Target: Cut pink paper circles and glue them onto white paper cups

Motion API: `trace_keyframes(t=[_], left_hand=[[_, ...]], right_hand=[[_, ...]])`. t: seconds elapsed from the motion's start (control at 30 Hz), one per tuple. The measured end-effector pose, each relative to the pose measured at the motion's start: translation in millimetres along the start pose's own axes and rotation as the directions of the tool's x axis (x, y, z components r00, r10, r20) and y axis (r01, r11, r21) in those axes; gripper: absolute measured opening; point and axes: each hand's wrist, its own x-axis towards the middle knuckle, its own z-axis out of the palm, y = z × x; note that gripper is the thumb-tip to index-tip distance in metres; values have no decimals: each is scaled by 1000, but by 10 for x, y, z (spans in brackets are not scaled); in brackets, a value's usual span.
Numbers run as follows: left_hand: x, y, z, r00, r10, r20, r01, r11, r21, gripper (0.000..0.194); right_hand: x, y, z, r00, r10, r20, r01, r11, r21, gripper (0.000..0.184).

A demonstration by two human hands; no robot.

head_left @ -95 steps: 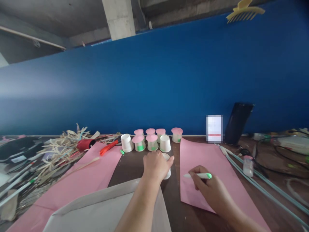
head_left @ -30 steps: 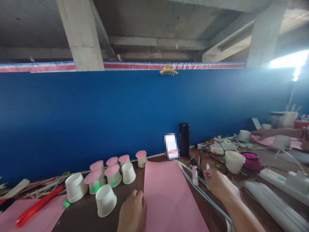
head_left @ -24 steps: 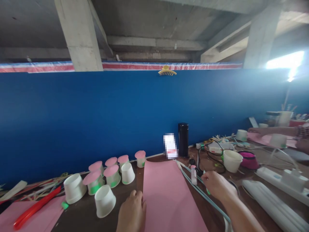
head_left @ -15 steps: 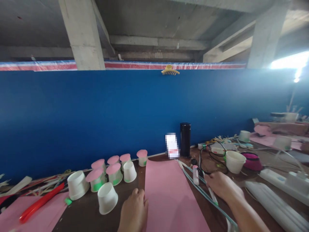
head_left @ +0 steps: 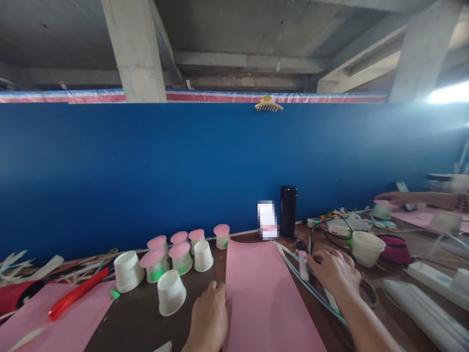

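A pink paper sheet (head_left: 264, 293) lies lengthwise in front of me. My left hand (head_left: 210, 313) rests at its left edge with curled fingers; what they hold, if anything, is hidden. My right hand (head_left: 337, 274) is over the cables to the right of the sheet, its fingers partly bent and apart. Its thumb side is close to a small clear tube with a pink cap (head_left: 303, 266); whether they touch I cannot tell. A white stick with a green part (head_left: 331, 300) lies under that hand. Left of my left hand stands an upturned white cup (head_left: 171, 293).
Several cups with pink paper tops (head_left: 154, 264) stand at the back left. Red-handled scissors or a similar tool (head_left: 78, 296) lie on more pink paper. A black bottle (head_left: 288, 212) stands by the blue partition. A white cup (head_left: 367, 248) and a power strip (head_left: 436, 281) are right. Another person's arm reaches in.
My right hand has lifted slightly and its fingers have spread, off the white stick. My left hand stays by the sheet. The view has shifted left; another person's hand now reaches a cup at right.
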Motion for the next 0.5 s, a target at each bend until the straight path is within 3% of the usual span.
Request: trace_keyframes(t=[0.1,0.3,0.5], left_hand=[[-8,20,-40,999,-11,31,10,1000,13,20],[1,25,-27,1000,-22,20,22,1000,16,22],[-1,21,-47,999,-22,32,22,1000,7,24]], right_hand=[[-1,1,66,999,-22,-36,23,1000,19,45],[64,86,207,1000,-1,-27,5,990,141,29],[143,142,121,987,91,-129,-38,930,365,37]])
